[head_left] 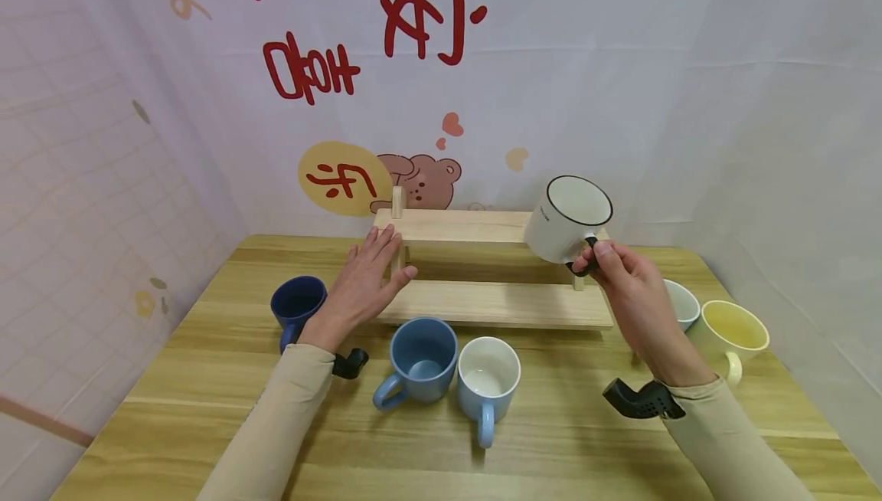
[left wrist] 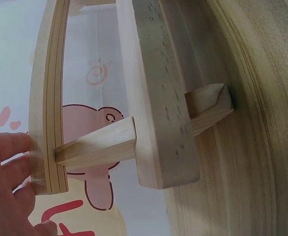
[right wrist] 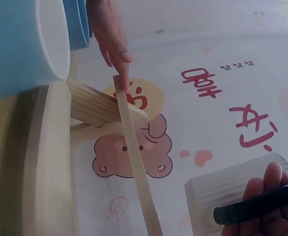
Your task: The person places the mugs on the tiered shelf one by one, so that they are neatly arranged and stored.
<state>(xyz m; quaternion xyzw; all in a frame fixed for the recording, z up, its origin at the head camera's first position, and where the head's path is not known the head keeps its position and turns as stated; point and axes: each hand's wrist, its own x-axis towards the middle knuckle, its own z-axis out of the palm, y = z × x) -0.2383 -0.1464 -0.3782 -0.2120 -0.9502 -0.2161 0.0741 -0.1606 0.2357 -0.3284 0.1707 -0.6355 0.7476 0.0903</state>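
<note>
In the head view, my right hand (head_left: 634, 302) grips a white mug (head_left: 560, 229) with a black rim by its black handle (head_left: 581, 265). The mug is tilted, over the right end of a two-tier wooden rack (head_left: 462, 227). Curled fingers (right wrist: 254, 187) show around the handle in the right wrist view. My left hand (head_left: 367, 280) reaches to the rack's left end with its fingers extended. In the left wrist view, its fingertips touch the edge of the upper board (left wrist: 46, 128). Whether the mug touches the rack cannot be told.
A blue mug (head_left: 422, 367) and a white mug with blue lower part (head_left: 488, 378) stand before the rack. Left is a dark blue mug (head_left: 296, 306). At right stand a yellow mug (head_left: 730, 332) and a pale mug (head_left: 682, 306), partly hidden. A printed cloth (head_left: 620, 103) hangs behind.
</note>
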